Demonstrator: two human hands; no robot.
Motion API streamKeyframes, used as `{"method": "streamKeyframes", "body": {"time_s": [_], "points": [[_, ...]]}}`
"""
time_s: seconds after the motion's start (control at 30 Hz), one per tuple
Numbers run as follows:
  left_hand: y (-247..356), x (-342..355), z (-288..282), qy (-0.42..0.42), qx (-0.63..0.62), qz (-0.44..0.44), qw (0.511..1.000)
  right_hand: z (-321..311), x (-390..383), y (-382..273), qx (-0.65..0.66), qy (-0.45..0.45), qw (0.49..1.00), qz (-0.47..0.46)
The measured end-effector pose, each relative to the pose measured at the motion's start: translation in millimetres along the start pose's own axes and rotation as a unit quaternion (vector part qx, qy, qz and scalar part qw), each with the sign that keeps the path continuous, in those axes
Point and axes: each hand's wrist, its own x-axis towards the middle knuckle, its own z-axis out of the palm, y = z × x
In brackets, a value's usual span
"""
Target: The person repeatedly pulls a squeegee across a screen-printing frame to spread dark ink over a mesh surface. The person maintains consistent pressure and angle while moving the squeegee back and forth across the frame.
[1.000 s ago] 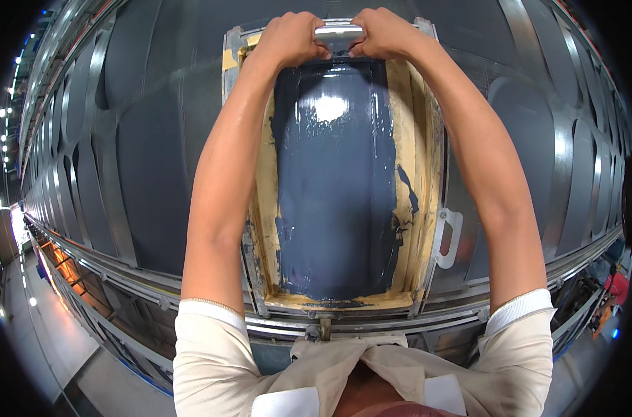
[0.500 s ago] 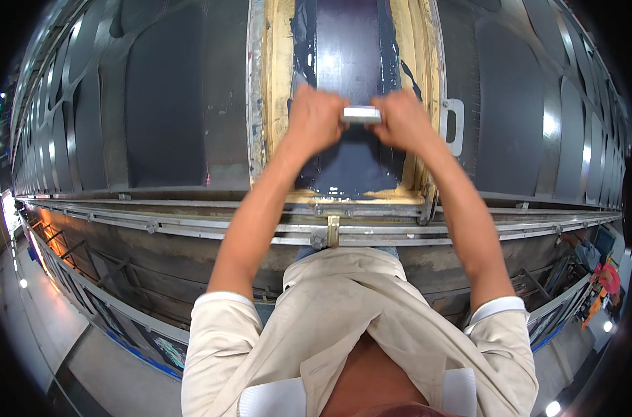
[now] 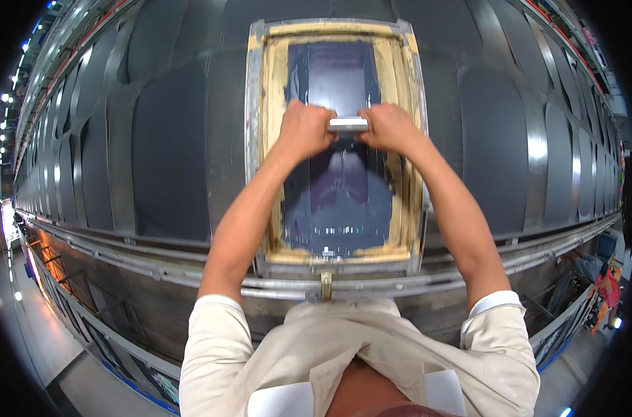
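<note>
Both of my hands grip a short silver squeegee (image 3: 348, 124) across the middle of a screen-printing frame, my left hand (image 3: 308, 131) at its left end, my right hand (image 3: 387, 128) at its right, fingers curled round it. The frame (image 3: 418, 83) has a metal edge and worn yellow inner border. Glossy dark blue-grey ink (image 3: 347, 236) covers much of the screen inside, with a purplish strip (image 3: 337, 69) showing along the centre. The squeegee's blade is largely hidden by its handle and my fingers.
A long bench (image 3: 121, 139) carrying grey panels separated by metal strips runs left and right of the frame. A metal rail (image 3: 177, 267) follows its near edge, with my body against it. At the far right edge are a red item (image 3: 609, 288) and what seems another person (image 3: 581, 260).
The squeegee came from the screen's far end toward me by half a second ago, then moved somewhat away again. Purplish screen now shows where glossy ink covered it. The view has shifted.
</note>
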Motion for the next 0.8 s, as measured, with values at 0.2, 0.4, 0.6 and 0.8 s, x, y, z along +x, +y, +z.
{"method": "streamKeyframes", "body": {"time_s": [0.2, 0.4, 0.6, 0.8], "points": [[-88, 175, -36, -0.034, 0.031, -0.01, 0.999, -70, 166, 85, 0.03, -0.052, 0.998, 0.011], [-115, 229, -35, -0.039, 0.024, -0.042, 0.998, -84, 220, 116, 0.031, -0.054, 0.998, 0.02], [-111, 219, -34, -0.059, 0.017, -0.068, 0.996, -78, 212, 114, 0.003, -0.061, 0.995, 0.077], [-75, 137, -8, 0.019, 0.051, -0.011, 0.998, -39, 137, 74, 0.032, 0.012, 0.999, -0.035]]}}
